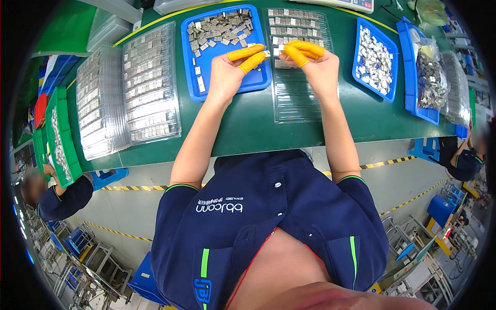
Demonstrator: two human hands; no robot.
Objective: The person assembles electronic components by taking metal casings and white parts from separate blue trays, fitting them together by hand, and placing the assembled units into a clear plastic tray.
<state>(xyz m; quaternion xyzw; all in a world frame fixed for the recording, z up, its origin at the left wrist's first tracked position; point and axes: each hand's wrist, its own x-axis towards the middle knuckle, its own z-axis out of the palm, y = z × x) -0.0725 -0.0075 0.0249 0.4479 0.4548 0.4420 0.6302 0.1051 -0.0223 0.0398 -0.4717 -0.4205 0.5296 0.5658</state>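
Yellow finger cots cover the thumb and fingertips of both hands. My left hand (pixel 230 72), over the right side of a blue tray (pixel 217 90), pinches a small flat white-and-silver part (pixel 266 53) at its fingertips. Closed fingers of my right hand (pixel 318 67) are at a similar small part (pixel 276 51), above a clear plastic blister tray (pixel 299 103). Rows of silver parts fill the far portion of that blister tray; its near rows show none. In the blue tray lie a heap of loose silver parts (pixel 219 28) and several parts along the left side.
Left, stacked clear trays (pixel 152 82) hold rows of parts, beside a green bin (pixel 62 134). Right are a blue tray of white parts (pixel 374 62) and a blue bin (pixel 413 77) with bagged dark pieces. A white device (pixel 356 4) stands at the back. Co-workers sit at both sides.
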